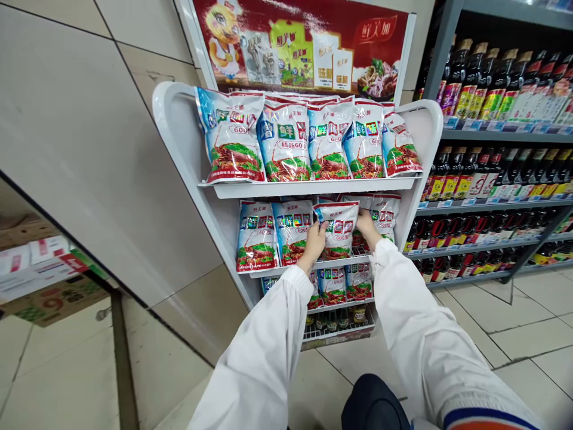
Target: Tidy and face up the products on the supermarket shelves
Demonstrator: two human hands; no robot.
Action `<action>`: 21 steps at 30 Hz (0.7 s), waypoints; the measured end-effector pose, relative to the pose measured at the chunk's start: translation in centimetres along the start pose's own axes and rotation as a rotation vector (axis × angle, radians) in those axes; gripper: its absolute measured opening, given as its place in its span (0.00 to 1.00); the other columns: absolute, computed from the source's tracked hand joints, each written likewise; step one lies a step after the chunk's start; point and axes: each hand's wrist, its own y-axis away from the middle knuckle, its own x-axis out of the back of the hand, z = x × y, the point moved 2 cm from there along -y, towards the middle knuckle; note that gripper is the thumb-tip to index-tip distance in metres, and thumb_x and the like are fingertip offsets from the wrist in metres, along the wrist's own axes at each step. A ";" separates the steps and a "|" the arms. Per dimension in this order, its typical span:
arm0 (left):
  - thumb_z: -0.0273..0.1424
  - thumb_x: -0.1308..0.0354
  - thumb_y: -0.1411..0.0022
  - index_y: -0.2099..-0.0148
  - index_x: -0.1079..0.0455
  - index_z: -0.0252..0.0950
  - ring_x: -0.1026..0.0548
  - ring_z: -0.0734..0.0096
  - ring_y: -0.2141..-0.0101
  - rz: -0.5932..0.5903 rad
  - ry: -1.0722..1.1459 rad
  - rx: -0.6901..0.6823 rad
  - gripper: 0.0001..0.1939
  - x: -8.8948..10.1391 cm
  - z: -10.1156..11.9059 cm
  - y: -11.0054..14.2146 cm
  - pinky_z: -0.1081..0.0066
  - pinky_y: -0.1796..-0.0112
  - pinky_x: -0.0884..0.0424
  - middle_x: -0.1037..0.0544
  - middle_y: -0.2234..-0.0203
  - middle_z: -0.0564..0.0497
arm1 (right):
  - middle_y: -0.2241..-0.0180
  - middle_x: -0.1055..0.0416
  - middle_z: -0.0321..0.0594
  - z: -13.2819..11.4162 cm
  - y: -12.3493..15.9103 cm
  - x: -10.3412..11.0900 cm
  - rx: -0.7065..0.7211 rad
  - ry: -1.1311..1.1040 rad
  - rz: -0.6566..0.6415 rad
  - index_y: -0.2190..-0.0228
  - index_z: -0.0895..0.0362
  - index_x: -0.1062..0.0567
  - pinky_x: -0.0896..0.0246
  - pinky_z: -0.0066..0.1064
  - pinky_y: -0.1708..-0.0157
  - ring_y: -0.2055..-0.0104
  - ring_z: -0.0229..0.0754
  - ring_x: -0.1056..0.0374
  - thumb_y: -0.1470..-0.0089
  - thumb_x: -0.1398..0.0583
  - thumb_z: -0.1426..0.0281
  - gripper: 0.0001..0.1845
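On the middle shelf of a white display rack [313, 190], a white, blue and red bag of seasoning [339, 232] stands slightly forward of its neighbours. My left hand [315, 240] is closed on its left edge, thumb in front. My right hand [367, 228] grips the same bag at its upper right edge, its fingertips partly hidden behind it. To the left stand two similar seasoning bags [257, 236], upright and side by side. Right of my right hand another bag [387, 210] is partly covered by my wrist and sleeve.
A row of similar bags [286, 140] fills the top shelf, under a red sign [304, 42]. Lower down are more bags [332, 286] and small jars [332, 321]. Shelves of dark sauce bottles [461, 173] stand at right. A tiled pillar [89, 137] rises at left.
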 end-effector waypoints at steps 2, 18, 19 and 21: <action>0.40 0.46 0.30 0.65 0.31 0.37 0.24 0.60 0.63 0.025 -0.005 0.011 0.14 -1.3 -0.2 -0.6 0.62 0.52 0.29 0.21 0.68 0.46 | 0.61 0.20 0.48 0.3 1.3 1.1 -0.036 -0.052 0.000 0.55 0.61 0.22 0.28 0.38 0.55 0.58 0.48 0.24 0.35 0.49 0.51 0.28; 0.35 0.35 0.37 0.64 0.27 0.37 0.19 0.58 0.65 -0.120 -0.111 -0.013 0.08 -4.1 -3.3 0.6 0.59 0.58 0.24 0.18 0.67 0.43 | 0.62 0.23 0.45 3.8 3.3 2.7 0.075 0.170 0.083 0.56 0.57 0.28 0.34 0.36 0.55 0.61 0.47 0.28 0.39 0.42 0.61 0.14; 0.36 0.36 0.37 0.64 0.27 0.37 0.19 0.58 0.65 -0.116 -0.120 -0.018 0.08 -4.1 -3.4 0.6 0.60 0.58 0.24 0.18 0.67 0.43 | 0.61 0.23 0.45 3.8 3.2 2.5 0.088 0.169 0.076 0.55 0.57 0.28 0.34 0.36 0.54 0.60 0.48 0.28 0.39 0.43 0.62 0.14; 0.35 0.37 0.35 0.63 0.27 0.37 0.19 0.59 0.64 -0.110 -0.143 -0.028 0.07 -4.2 -3.5 0.7 0.61 0.57 0.25 0.18 0.66 0.43 | 0.60 0.23 0.45 3.9 2.9 2.2 0.108 0.163 0.062 0.54 0.57 0.28 0.34 0.37 0.53 0.59 0.48 0.28 0.38 0.44 0.63 0.14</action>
